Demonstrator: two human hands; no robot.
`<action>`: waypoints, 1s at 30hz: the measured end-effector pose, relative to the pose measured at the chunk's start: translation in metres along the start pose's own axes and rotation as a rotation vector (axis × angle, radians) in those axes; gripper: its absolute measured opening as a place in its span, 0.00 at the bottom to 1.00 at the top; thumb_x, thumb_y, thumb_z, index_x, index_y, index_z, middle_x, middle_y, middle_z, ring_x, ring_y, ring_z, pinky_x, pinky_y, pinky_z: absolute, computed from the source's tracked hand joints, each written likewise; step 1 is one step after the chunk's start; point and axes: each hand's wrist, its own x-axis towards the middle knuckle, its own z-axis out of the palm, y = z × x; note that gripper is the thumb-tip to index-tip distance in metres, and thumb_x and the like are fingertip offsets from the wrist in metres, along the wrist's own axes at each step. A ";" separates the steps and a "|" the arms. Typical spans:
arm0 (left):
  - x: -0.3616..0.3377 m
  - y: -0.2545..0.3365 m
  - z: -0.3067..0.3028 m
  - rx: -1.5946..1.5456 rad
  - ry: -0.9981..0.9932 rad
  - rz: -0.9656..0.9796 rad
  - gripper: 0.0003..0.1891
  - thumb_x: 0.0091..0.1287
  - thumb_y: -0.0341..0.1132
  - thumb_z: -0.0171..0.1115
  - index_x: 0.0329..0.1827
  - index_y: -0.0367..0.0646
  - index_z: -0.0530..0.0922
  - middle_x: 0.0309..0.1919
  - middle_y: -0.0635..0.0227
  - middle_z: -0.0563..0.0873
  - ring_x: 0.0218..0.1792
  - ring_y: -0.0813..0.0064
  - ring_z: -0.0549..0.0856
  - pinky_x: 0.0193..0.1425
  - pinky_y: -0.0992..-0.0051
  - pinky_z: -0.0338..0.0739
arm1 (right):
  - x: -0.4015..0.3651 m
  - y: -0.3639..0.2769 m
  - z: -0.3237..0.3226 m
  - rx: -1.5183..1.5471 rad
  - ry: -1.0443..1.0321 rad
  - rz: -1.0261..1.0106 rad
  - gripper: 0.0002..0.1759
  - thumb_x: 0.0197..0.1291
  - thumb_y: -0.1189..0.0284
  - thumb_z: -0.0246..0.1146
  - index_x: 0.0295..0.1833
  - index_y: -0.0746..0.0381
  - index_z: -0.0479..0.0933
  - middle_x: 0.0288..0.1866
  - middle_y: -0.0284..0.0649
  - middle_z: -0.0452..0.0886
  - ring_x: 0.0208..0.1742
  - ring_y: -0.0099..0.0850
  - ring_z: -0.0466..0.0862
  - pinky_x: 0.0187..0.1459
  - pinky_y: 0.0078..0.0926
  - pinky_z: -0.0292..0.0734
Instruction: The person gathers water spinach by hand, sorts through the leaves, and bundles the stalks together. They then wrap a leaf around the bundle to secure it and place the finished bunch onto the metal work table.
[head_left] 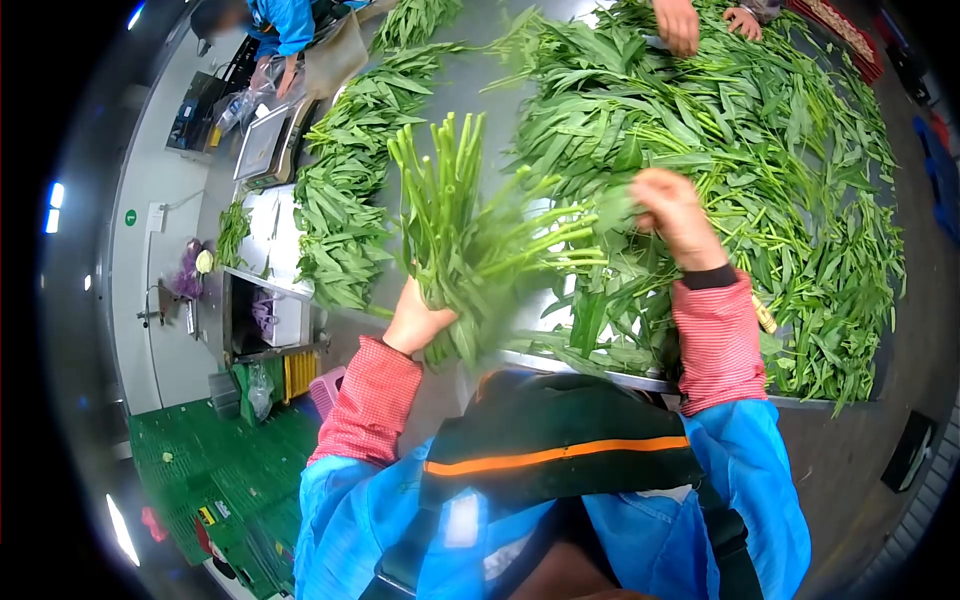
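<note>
Upright in my left hand [418,318] is a bunch of water spinach [447,205], its cut stem ends pointing up and the leaves hanging by my wrist. More stems fan out from it to the right, partly smeared by motion. My right hand [678,215] is raised over the table, fingers pinched together against a blurred green leaf [615,208]. Below and beyond that hand spreads a large heap of loose water spinach [800,220], covering much of the metal table [495,105].
A row of water spinach bundles [345,210] runs along the table's left side, beside a weighing scale [265,145]. At the upper left, another person [285,30] handles clear plastic. A further person's hands [678,25] reach into the heap. Green crates [200,450] stand at lower left.
</note>
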 end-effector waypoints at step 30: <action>0.006 0.008 0.007 0.149 0.008 0.001 0.47 0.46 0.21 0.66 0.74 0.42 0.57 0.61 0.61 0.76 0.62 0.70 0.75 0.66 0.72 0.68 | 0.000 0.021 0.000 -0.408 -0.364 -0.062 0.16 0.61 0.65 0.66 0.46 0.68 0.79 0.37 0.37 0.82 0.39 0.28 0.81 0.45 0.25 0.77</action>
